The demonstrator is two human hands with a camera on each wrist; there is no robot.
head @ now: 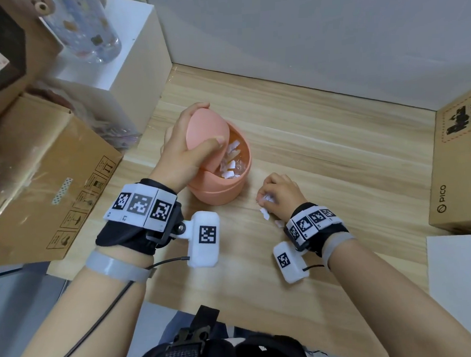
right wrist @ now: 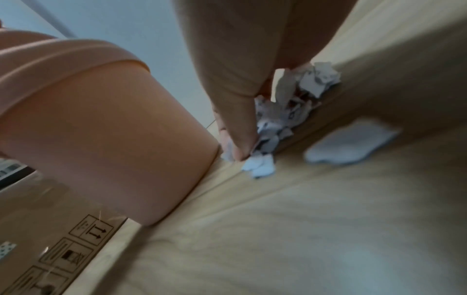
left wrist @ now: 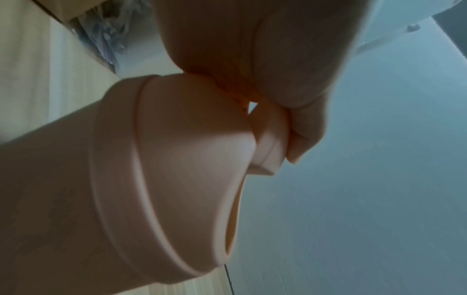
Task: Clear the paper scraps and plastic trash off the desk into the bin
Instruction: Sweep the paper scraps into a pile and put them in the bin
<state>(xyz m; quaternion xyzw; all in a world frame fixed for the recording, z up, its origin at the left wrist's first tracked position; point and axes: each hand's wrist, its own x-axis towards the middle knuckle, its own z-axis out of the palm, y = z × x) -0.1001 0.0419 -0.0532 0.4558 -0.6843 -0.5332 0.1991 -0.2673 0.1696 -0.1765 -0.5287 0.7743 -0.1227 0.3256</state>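
Observation:
A small pink bin stands mid-desk with torn paper and clear plastic inside. My left hand grips its swing lid, which is tilted so the mouth gapes. Just right of the bin, my right hand curls around a bunch of white paper scraps on the wood. Two loose scraps lie beside that wrist.
A big cardboard box lies at the left, with a white box and a clear bottle behind it. Another cardboard box stands at the right edge, a white sheet below it. A grey wall closes the back.

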